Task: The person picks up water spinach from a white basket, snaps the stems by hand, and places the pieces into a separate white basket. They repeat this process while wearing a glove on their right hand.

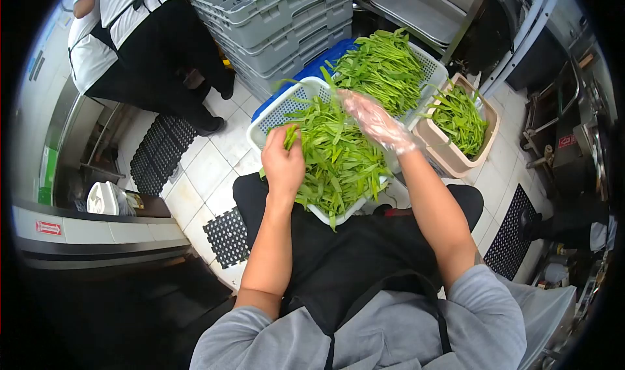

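My left hand (283,162) sits at the middle of the frame, bare, its fingers closed in a pinch around a few green stalks at the left edge of the leafy greens (338,155) heaped in the white basket (277,113) on my lap. My right hand (377,123) wears a thin clear plastic glove and lies flat over the top of the same heap, fingers spread and pointing toward the upper left of the frame, resting on the leaves rather than gripping any that I can see. The stalks mostly run from upper right down toward lower left, so their long axis lies roughly across my left palm and nearly in line with my right fingers. The heap lies directly between my two hands, and the left one is the nearer to the stems it holds. Behind this basket stands a second white basket (426,57) of greens, and to the right a beige tub (488,126) with more. At the upper left another person in a black apron (163,51) stands beside stacked grey crates (286,25).
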Demonstrator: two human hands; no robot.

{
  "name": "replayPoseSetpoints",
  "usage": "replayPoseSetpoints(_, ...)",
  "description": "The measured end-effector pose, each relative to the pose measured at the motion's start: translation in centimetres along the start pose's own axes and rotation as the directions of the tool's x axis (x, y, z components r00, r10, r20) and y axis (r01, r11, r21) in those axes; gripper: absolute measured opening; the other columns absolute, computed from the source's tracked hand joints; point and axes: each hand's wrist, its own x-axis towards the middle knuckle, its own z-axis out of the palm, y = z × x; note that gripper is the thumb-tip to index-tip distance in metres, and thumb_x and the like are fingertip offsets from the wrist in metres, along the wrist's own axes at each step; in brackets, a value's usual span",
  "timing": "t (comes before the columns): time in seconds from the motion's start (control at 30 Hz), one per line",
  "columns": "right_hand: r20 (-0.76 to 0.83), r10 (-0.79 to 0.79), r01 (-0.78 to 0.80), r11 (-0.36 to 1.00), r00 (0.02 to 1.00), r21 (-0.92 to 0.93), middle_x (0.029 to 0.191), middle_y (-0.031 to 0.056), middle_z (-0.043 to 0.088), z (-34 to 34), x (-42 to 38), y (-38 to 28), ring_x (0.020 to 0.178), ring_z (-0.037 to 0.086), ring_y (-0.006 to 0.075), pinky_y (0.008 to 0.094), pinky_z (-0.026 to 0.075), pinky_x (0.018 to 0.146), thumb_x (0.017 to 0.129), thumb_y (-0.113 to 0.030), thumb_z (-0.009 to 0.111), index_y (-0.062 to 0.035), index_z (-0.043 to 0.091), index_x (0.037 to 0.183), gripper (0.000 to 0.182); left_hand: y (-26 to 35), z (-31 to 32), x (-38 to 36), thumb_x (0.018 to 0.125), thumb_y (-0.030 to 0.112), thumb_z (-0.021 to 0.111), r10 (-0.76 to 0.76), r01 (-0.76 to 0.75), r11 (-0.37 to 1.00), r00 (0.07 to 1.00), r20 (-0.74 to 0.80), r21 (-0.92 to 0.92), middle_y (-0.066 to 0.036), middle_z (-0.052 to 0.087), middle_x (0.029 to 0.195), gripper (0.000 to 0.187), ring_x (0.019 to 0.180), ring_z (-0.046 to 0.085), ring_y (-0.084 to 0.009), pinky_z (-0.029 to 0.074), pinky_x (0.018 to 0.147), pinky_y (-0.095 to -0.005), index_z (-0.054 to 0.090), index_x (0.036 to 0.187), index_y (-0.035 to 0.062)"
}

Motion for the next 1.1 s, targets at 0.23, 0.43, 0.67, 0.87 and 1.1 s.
replayPoseSetpoints(0.23, 0.127, 0.074, 0.057, 0.605, 0.989, -0.794, 0.101, 0.0236, 0.074, 2.1, -0.6, 7.6, 0.093, 0.072, 0.0426, 0.0524, 0.057, 0.084, 0.092, -0.02, 0.059, -0.0026, 0.072, 0.101, 0.023, -0.1, -2.8, -1.8, 0.093, 0.003, 0.07, -0.002, -0.006, 0.994, 0.998, 0.067, 0.114, -0.016, 0.072, 0.105, 0.019, 0.095, 0.071, -0.0358, 0.055, 0.086, -0.038, 0.072, 0.111, 0.0004)
replayPoseSetpoints(0.43, -0.033, -0.265, 0.167, 0.696, 0.964, -0.698, 0.084, 0.0211, 0.07, -0.5, -2.4, 4.2, 0.082, 0.069, 0.0412, 0.0531, 0.055, 0.075, 0.083, -0.008, 0.063, -0.0069, 0.074, 0.099, 0.02, 0.3, -2.8, -2.5, 0.091, 0.002, 0.07, 0.031, -0.043, 0.994, 0.993, 0.118, 0.101, -0.016, 0.074, 0.105, 0.02, 0.096, 0.072, -0.0361, 0.056, 0.085, -0.0371, 0.073, 0.11, 0.0011)
replayPoseSetpoints(0.67, -0.149, -0.466, 0.263, 0.704, 0.872, -0.66, 0.079, 0.0181, 0.07, -2.3, -4.0, -2.5, 0.078, 0.068, 0.0409, 0.051, 0.054, 0.075, 0.077, 0.001, 0.062, -0.0072, 0.075, 0.097, 0.025, 3.7, -0.7, -0.2, 0.092, 0.005, 0.071, 0.187, -0.194, 0.981, 0.966, 0.18, 0.023, -0.015, 0.076, 0.107, 0.016, 0.097, 0.074, -0.0319, 0.056, 0.088, -0.0361, 0.074, 0.108, 0.0015)
replayPoseSetpoints(0.87, -0.148, -0.405, 0.288, 0.821, 0.902, -0.493, 0.089, 0.019, 0.071, -0.7, -5.7, -2.6, 0.085, 0.068, 0.0423, 0.0525, 0.054, 0.079, 0.079, 0.002, 0.064, -0.0067, 0.069, 0.103, 0.026, 2.8, 3.5, 0.2, 0.085, 0.009, 0.072, 0.234, -0.317, 0.929, 0.905, 0.356, 0.194, -0.016, 0.075, 0.115, 0.028, 0.105, 0.071, -0.0381, 0.056, 0.091, -0.0444, 0.075, 0.113, 0.006)
replayPoseSetpoints(1.1, 0.122, -0.442, 0.406, 0.635, 0.889, -0.657, 0.083, 0.0109, 0.07, -1.3, -6.3, -3.7, 0.082, 0.068, 0.0333, 0.0465, 0.049, 0.078, 0.085, -0.01, 0.069, -0.0103, 0.071, 0.1, 0.016, 1.6, 3.4, 0.5, 0.084, 0.008, 0.069, 0.192, -0.46, 0.827, 0.77, 0.608, 0.322, -0.016, 0.074, 0.111, 0.032, 0.104, 0.066, -0.0392, 0.051, 0.099, -0.0535, 0.074, 0.116, 0.0062)
